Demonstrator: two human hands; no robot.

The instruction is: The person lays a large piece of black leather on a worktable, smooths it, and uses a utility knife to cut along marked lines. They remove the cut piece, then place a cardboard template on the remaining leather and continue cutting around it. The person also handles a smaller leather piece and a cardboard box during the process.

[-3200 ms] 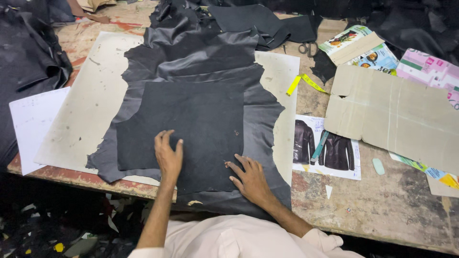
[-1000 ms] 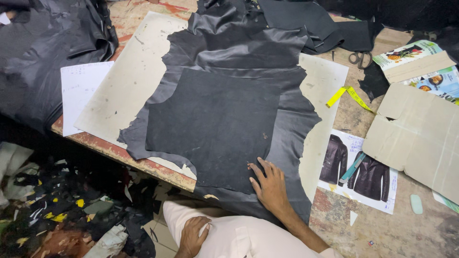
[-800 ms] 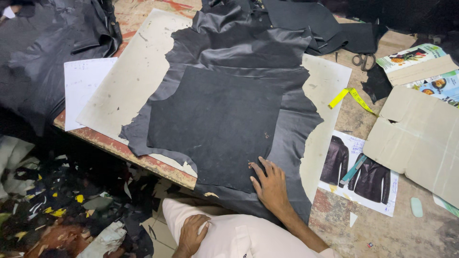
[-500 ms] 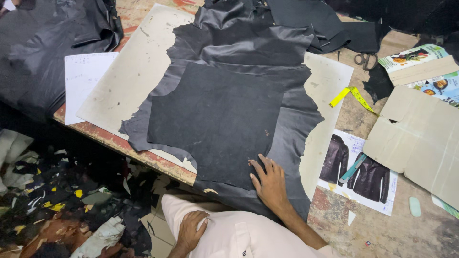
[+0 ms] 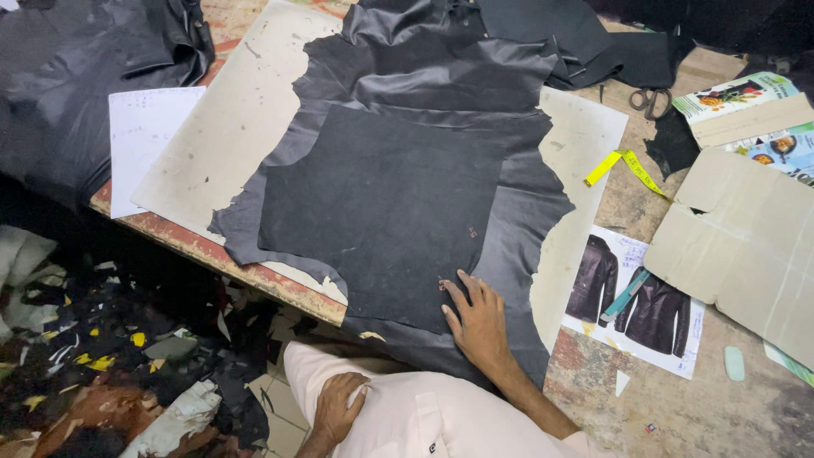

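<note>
Right hand (image 5: 479, 321) lies flat, fingers spread, on the black leather panel (image 5: 381, 203) at its 5 o'clock corner, mid-desk (image 5: 695, 407). Left hand (image 5: 337, 409) rests loosely curled on the knee, holding nothing.

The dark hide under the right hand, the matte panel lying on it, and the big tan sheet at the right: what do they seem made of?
Dark hide: likely leather, smooth with a soft sheen, ragged natural edges.
Matte panel: suede-like or felted, dull and grainy, straight-cut; right hand rests at its edge.
Tan sheet: cardboard, matte brown with fold creases.
</note>
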